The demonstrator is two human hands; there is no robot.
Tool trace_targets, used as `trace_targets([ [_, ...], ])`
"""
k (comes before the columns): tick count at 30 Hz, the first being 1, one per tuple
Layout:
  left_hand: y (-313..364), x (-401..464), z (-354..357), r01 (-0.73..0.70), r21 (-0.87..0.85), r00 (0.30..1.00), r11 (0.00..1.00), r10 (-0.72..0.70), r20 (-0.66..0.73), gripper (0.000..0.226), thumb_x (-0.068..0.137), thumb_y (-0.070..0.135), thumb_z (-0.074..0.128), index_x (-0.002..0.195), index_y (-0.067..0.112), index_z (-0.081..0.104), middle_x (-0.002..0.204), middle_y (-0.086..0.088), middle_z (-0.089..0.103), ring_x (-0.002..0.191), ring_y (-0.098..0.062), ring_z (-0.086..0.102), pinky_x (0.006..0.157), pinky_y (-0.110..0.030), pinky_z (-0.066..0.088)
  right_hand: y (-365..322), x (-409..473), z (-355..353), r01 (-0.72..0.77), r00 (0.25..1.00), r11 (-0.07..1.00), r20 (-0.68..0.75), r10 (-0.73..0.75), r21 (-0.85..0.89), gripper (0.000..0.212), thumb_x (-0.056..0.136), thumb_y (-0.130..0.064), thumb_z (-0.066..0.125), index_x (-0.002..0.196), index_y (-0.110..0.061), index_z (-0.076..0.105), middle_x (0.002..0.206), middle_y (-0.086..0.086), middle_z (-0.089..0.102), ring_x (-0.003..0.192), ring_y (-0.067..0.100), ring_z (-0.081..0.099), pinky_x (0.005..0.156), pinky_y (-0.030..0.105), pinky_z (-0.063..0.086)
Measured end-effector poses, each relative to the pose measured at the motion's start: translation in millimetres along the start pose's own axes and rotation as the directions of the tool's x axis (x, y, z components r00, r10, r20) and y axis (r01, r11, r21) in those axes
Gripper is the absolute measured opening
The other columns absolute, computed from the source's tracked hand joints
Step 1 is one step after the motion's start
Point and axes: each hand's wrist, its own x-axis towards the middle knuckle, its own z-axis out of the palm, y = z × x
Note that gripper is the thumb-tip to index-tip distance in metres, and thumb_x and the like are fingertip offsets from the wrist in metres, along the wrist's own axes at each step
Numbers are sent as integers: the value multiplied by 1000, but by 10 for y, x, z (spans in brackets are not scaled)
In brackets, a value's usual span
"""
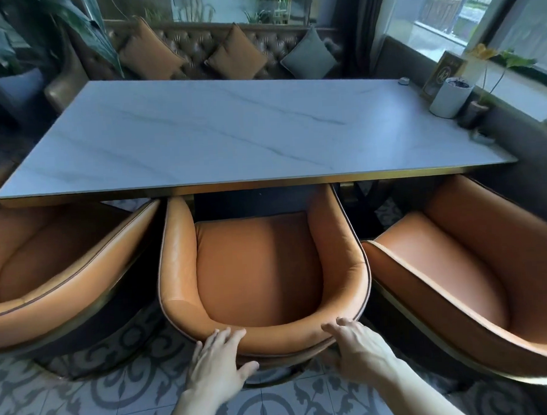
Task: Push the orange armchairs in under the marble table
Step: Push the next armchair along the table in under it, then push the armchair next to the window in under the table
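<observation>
White marble tabletop (218, 128) with grey veins and gold edge band, mostly bare. Small round grey object (403, 81) at far right corner. White cylindrical pot (450, 97) and gold-framed sign (442, 74) just past right edge, unclear whether on tabletop or ledge. Patterned tile floor (111, 399), grey scrollwork on pale ground, carrying three orange armchairs: left (49, 280), middle (259, 270), right (457, 277), side by side at near edge.

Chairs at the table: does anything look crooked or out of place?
The right chair is turned at an angle, its open front facing left rather than square to the table. The middle chair sits straight, both hands on its back. Nothing spilled or damaged.
</observation>
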Motion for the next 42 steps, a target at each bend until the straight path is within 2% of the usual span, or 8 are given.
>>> trace_targets([
  [3, -5, -120, -152, 9, -7, 999, 1000, -9, -30, 75, 87, 69, 48, 150, 38, 23, 155, 8, 32, 142, -19, 28, 117, -44, 21, -98, -127, -162, -9, 1000, 1000, -15, 9, 7, 65, 95, -46, 61, 153, -27, 40, 142, 3, 50, 134, 24, 47, 103, 36, 44],
  [11, 732, -266, -626, -101, 58, 989, 993, 106, -105, 81, 85, 73, 44, 153, 39, 17, 160, 6, 26, 144, -19, 25, 118, -43, 21, 148, -559, -575, -62, 994, 997, -82, 66, 47, 67, 93, -39, 64, 154, -30, 36, 148, 5, 44, 141, 28, 40, 112, 44, 38],
  [14, 1169, -329, -690, -143, 98, 982, 985, 154, -114, 82, 84, 74, 45, 153, 39, 16, 160, 5, 26, 145, -21, 25, 120, -45, 18, 432, -749, -662, -95, 984, 995, -149, 100, 37, 71, 90, -59, 62, 151, -33, 37, 151, 5, 43, 142, 28, 38, 111, 48, 38],
  [18, 1802, -475, -620, -182, 137, 972, 974, 199, -122, 82, 83, 74, 46, 152, 41, 16, 160, 4, 26, 146, -21, 25, 120, -46, 18, 958, -1108, -764, -136, 968, 990, -208, 142, 41, 75, 89, -64, 61, 154, -34, 35, 155, 5, 39, 145, 26, 35, 116, 55, 28],
  [27, 3485, -999, -10, -196, 176, 964, 965, 222, -145, 86, 80, 78, 45, 152, 40, 18, 159, 6, 27, 143, -20, 30, 119, -46, 20, 2722, -2157, -901, -187, 945, 982, -266, 191, 42, 73, 86, -70, 58, 148, -34, 40, 141, 2, 49, 136, 25, 41, 107, 52, 33],
  [31, 4214, -1121, 277, -262, 166, 943, 951, 288, -163, 86, 80, 78, 46, 152, 41, 17, 160, 5, 26, 145, -19, 24, 119, -44, 19, 3417, -2475, -986, -216, 933, 975, -286, 220, 49, 74, 88, -67, 60, 150, -34, 39, 151, 5, 44, 144, 27, 35, 112, 54, 30],
  [36, 4926, -1060, 532, -296, 179, 939, 938, 320, -125, 88, 80, 78, 48, 152, 40, 17, 161, 2, 24, 146, -21, 22, 120, -46, 18, 4016, -2625, -1022, -219, 929, 974, -293, 226, 57, 77, 89, -66, 62, 153, -34, 35, 154, 5, 41, 147, 27, 32, 113, 56, 30],
  [42, 5600, -676, 717, -312, 214, 937, 926, 337, -89, 92, 77, 80, 49, 152, 40, 16, 160, 1, 25, 146, -23, 22, 120, -51, 15, 4678, -2484, -1125, -245, 925, 969, -294, 242, 29, 77, 88, -67, 62, 152, -34, 36, 145, 0, 45, 142, 24, 37, 109, 55, 34],
])
